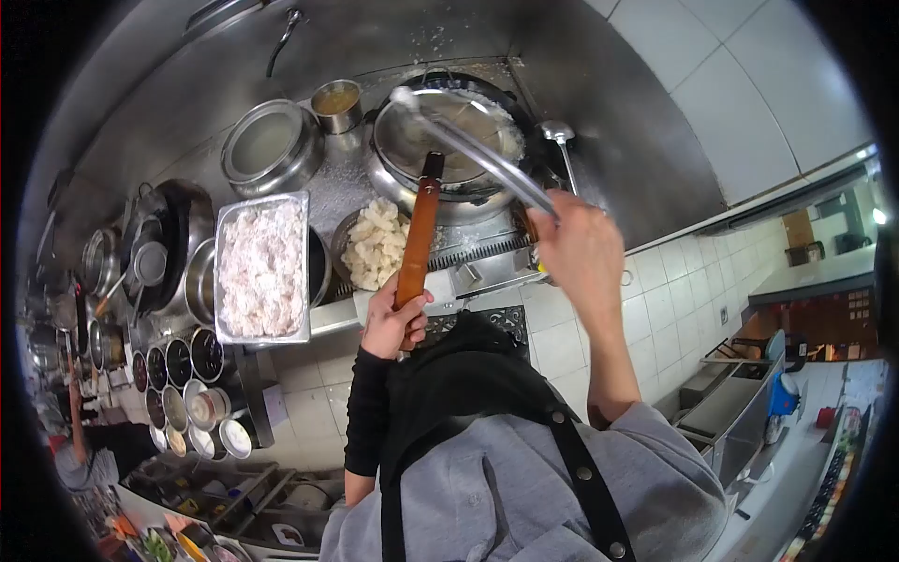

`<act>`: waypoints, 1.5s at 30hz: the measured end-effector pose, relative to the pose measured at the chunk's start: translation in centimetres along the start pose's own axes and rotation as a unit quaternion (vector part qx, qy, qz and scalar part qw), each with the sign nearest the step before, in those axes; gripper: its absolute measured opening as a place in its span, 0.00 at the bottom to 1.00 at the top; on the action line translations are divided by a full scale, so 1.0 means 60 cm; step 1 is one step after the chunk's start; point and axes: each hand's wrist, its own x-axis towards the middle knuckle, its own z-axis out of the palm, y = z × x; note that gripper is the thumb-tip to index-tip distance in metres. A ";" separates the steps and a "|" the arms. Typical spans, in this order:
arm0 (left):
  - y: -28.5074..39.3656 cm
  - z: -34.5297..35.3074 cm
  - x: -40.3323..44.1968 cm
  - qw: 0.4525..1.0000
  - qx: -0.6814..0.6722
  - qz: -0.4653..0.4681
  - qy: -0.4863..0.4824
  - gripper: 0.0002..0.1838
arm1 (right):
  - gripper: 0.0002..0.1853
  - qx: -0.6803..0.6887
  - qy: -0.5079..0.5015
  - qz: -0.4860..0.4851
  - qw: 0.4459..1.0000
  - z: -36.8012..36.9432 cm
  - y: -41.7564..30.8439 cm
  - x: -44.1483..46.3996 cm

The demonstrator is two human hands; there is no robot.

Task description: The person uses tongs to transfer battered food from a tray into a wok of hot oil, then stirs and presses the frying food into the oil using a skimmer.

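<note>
My left hand [395,320] is wrapped round the orange-brown wooden handle [420,239] of a round strainer [403,150]. The strainer's bowl lies over the wok [510,105], whose rim is dusted white. My right hand [582,251] grips long metal tongs [496,169], slanting up and left above the strainer. A small whitish piece [405,96] shows at their tips, blurred. Beside the wooden handle stands a basket of pale cooked chunks [376,245]. Left of that is a metal tray [305,211] filled with white-coated raw pieces [262,272].
A ladle [557,133] rests right of the wok. A lidded-looking steel pot [304,169] and a small steel container [338,105] stand behind the tray. Several seasoning tins [192,393] and pans [169,244] line the left. Another person [89,454] is at far left.
</note>
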 end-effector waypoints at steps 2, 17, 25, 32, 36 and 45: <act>0.004 -0.001 -0.002 1.000 0.015 -0.002 0.012 0.25 | 0.10 -0.062 -0.004 0.046 0.997 -0.011 0.044 0.015; 0.006 -0.014 -0.008 0.999 0.029 -0.020 -0.011 0.27 | 0.14 -0.099 -0.023 0.176 0.979 0.148 0.223 0.108; 0.003 -0.024 0.001 0.999 0.000 -0.031 -0.033 0.27 | 0.20 0.081 0.051 0.317 0.944 0.174 0.240 -0.173; 0.016 -0.007 0.012 0.998 0.038 -0.023 -0.044 0.25 | 0.15 0.048 -0.109 0.259 0.958 0.403 0.252 -0.385; 0.017 0.040 0.005 0.999 0.033 -0.012 -0.034 0.24 | 0.15 0.031 -0.173 0.188 0.966 0.426 0.251 -0.364; -0.026 0.111 0.015 0.998 0.056 -0.007 0.018 0.23 | 0.17 0.052 -0.157 -0.029 0.986 0.551 0.298 -0.211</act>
